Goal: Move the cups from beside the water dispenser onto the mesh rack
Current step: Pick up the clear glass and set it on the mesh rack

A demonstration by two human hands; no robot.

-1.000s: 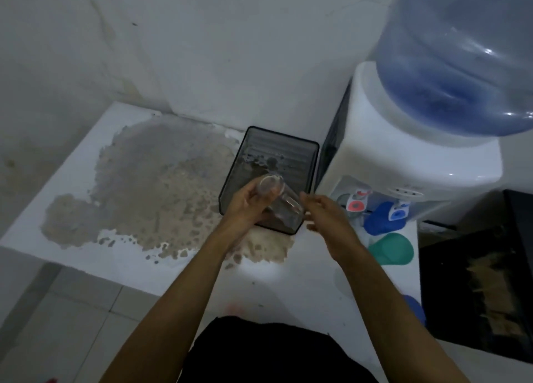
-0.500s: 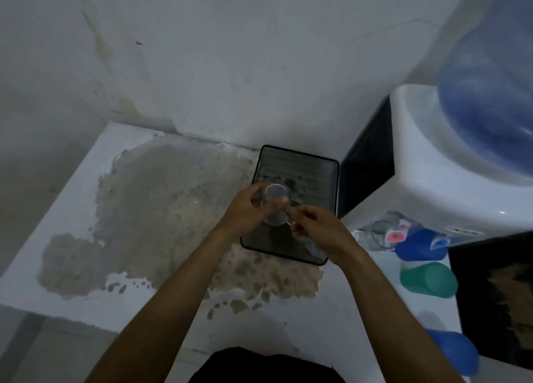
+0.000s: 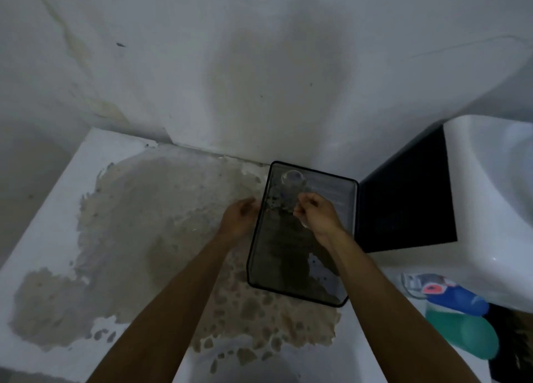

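Observation:
A clear glass cup (image 3: 292,187) stands at the far left corner of the black mesh rack (image 3: 331,294). My right hand (image 3: 318,216) is over the rack, its fingertips pinched at the cup's lower right side. Something clear shows under that palm; I cannot tell what it is. My left hand (image 3: 239,218) hovers just left of the rack's edge, empty, fingers loosely apart. A blue cup (image 3: 461,299) and a green cup (image 3: 467,336) lie on their sides under the taps of the white water dispenser (image 3: 490,209) at the right.
The rack sits on a white counter (image 3: 43,238) with a large brown patch of worn paint, pushed against a stained wall. The dispenser's black side panel (image 3: 403,209) stands right next to the rack. The counter's front edge runs below my forearms.
The cup went from both hands, held above the rack's near end, to standing at the rack's far left corner. My left hand let go and drew off to the left. The view shifted left.

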